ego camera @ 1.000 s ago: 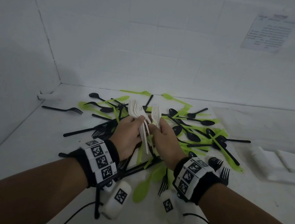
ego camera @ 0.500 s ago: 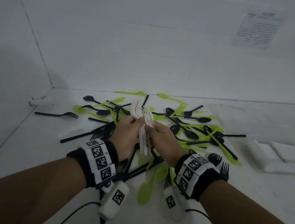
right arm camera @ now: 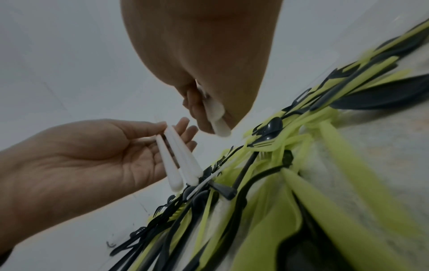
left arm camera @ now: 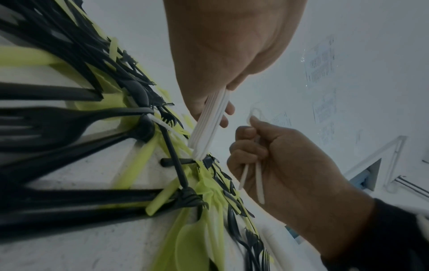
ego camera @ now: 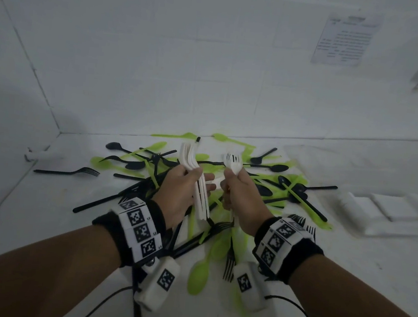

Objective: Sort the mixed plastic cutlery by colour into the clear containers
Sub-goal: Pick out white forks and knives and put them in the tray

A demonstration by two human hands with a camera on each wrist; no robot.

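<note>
Head view: above the tangled heap of black and lime-green plastic cutlery (ego camera: 225, 186) on the white surface (ego camera: 39, 217), the left hand (ego camera: 180, 194) clasps an upright stack of white plastic cutlery (ego camera: 197, 180). Just right of that stack, the right hand (ego camera: 242, 201) is curled round a few white plastic forks (ego camera: 232, 162), tines up.

Left wrist view: the stack's handles (left arm camera: 209, 124) hang from the left hand (left arm camera: 223, 45), ends just over the heap (left arm camera: 92, 128); the right hand (left arm camera: 285, 174) clutches thin white handles.

Right wrist view: the left hand (right arm camera: 92, 155) pins its stack (right arm camera: 178, 157) between thumb and fingers beside the right hand (right arm camera: 202, 55).
</note>
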